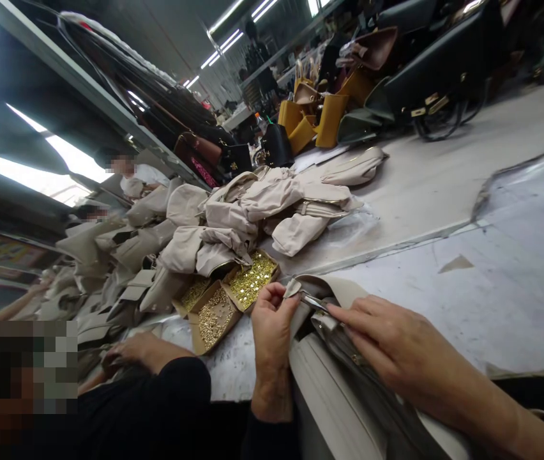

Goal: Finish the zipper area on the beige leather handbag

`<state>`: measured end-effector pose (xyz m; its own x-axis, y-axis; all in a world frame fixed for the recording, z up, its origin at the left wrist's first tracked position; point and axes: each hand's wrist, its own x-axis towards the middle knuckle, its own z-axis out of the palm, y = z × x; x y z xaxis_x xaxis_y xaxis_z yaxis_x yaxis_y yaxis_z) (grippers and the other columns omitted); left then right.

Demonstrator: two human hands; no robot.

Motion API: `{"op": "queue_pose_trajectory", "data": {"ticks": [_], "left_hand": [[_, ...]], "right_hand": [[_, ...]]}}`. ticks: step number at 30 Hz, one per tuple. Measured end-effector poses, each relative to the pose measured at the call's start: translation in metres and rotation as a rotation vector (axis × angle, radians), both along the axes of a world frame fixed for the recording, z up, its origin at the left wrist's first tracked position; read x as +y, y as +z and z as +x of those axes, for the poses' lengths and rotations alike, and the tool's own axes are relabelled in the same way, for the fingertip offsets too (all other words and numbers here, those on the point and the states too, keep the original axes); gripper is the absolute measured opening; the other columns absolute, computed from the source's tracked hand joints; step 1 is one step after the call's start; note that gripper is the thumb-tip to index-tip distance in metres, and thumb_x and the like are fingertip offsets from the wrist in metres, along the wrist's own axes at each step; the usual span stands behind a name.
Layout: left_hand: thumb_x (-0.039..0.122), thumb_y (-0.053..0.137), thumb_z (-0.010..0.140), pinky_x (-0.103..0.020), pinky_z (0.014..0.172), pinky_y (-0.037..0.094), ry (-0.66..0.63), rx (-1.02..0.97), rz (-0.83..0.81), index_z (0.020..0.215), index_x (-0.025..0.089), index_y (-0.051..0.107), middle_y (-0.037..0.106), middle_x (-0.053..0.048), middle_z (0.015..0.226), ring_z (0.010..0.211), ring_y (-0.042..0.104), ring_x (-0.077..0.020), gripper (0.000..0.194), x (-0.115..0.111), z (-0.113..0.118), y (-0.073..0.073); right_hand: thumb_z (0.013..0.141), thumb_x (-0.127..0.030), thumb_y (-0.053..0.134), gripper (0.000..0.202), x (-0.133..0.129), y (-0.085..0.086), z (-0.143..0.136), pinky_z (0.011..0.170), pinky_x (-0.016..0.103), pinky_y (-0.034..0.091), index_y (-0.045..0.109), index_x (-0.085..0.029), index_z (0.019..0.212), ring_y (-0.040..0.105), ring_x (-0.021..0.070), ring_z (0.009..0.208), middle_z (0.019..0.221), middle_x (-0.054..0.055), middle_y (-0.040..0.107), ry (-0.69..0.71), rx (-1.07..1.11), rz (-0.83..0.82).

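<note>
Tab (292, 288), pale and flat, pinched in left grip (272, 322); right grip (391, 335) holds slim metal tool (315, 302).

Tabletop (516, 287) offers room at right; trays (196, 333) and piled bags (272, 198) block the left.

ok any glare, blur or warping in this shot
Head view: glare whites out the top left and the ceiling lights; the room leans sharply; left hand and right hand look fairly clear, mustard bags at the back softer; pixel blocks cover a nearby co-worker's head.

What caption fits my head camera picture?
Left hand pinches a pale tab, right hand holds a metal tool, over a bag.
</note>
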<state>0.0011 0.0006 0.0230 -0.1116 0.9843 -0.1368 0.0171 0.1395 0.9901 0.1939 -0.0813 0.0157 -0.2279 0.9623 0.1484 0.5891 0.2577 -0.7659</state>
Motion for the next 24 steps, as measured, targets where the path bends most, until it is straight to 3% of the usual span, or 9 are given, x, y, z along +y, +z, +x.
{"op": "queue_pose_trajectory", "data": {"ticks": [4, 8, 12, 19, 24], "left_hand": [[0.025, 0.089, 0.065, -0.02, 0.069, 0.051, -0.031, -0.02, -0.031, 0.085, 0.017, 0.058, 0.07, 0.0, 0.08, 0.071, 0.062, -0.0109, 0.038, -0.004, -0.004, -0.002], [0.026, 0.09, 0.065, -0.019, 0.069, 0.05, -0.061, -0.027, -0.03, 0.086, 0.017, 0.058, 0.069, 0.0, 0.081, 0.071, 0.061, -0.0099, 0.039, -0.005, -0.008, -0.002], [0.027, 0.09, 0.067, -0.019, 0.069, 0.05, -0.065, -0.009, -0.024, 0.086, 0.016, 0.059, 0.068, 0.0, 0.08, 0.072, 0.061, -0.0101, 0.038, -0.006, -0.008, 0.0], [0.029, 0.091, 0.064, -0.02, 0.068, 0.049, -0.083, 0.026, -0.01, 0.084, 0.017, 0.059, 0.067, 0.001, 0.078, 0.072, 0.062, -0.0116, 0.039, -0.005, -0.004, 0.003], [0.031, 0.092, 0.064, -0.02, 0.069, 0.049, -0.084, 0.034, -0.005, 0.083, 0.017, 0.059, 0.067, 0.001, 0.078, 0.072, 0.061, -0.0112, 0.041, -0.004, -0.003, 0.002]], "right_hand": [[0.103, -0.024, 0.044, 0.038, 0.002, -0.003, 0.009, 0.082, 0.033, 0.054, 0.071, -0.028, 0.129, 0.068, 0.0207, 0.09, 0.094, 0.004, 0.072, 0.059, 0.232, -0.151], [0.1, -0.028, 0.053, 0.036, 0.006, -0.007, 0.015, 0.098, 0.032, 0.052, 0.072, -0.03, 0.131, 0.068, 0.0214, 0.11, 0.118, 0.004, 0.075, 0.103, 0.459, -0.283], [0.098, -0.034, 0.058, 0.04, 0.01, -0.012, 0.016, 0.113, 0.039, 0.045, 0.07, -0.026, 0.135, 0.064, 0.0255, 0.124, 0.134, 0.006, 0.071, 0.084, 0.606, -0.409], [0.093, -0.035, 0.062, 0.041, 0.014, -0.016, 0.016, 0.116, 0.048, 0.044, 0.072, -0.024, 0.132, 0.067, 0.0286, 0.121, 0.132, 0.007, 0.072, 0.06, 0.669, -0.465], [0.088, -0.033, 0.067, 0.04, 0.018, -0.02, 0.017, 0.109, 0.043, 0.048, 0.076, -0.025, 0.125, 0.068, 0.0279, 0.117, 0.125, 0.005, 0.076, 0.057, 0.742, -0.549]]}}
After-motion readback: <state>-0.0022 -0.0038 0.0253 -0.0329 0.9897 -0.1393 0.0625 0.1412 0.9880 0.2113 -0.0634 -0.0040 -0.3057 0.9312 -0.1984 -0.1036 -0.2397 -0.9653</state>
